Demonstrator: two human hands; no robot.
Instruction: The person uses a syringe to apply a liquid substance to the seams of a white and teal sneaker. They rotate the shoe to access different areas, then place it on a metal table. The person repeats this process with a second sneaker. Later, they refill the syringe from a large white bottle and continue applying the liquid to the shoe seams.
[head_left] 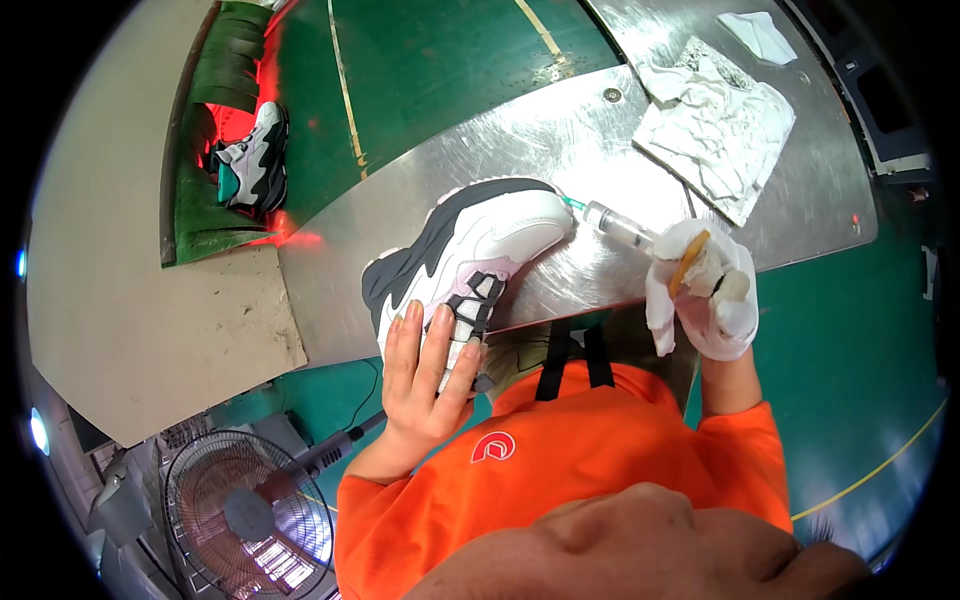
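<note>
A white sneaker [520,230] with a black sole edge, pale lilac panels and black laces rests over the metal bench, toe toward the right. My left hand [425,385] grips it at the laces and ankle opening, fingers laid along the upper. In my right hand [705,295], covered by a white glove with a yellow cover on one finger, is a clear syringe [622,227]. Its green tip meets the toe edge of the sneaker, near the sole line. A small whitish wad [733,289] also shows at the gloved fingers; what it is, I cannot tell.
Crumpled white cloths [715,130] lie on a board at the right of the metal bench [340,250], with a folded white cloth [758,37] beyond. Across the green conveyor belt [420,60], another sneaker [256,160] sits by a green strip curtain [225,55] with red light. A fan [250,515] stands lower left.
</note>
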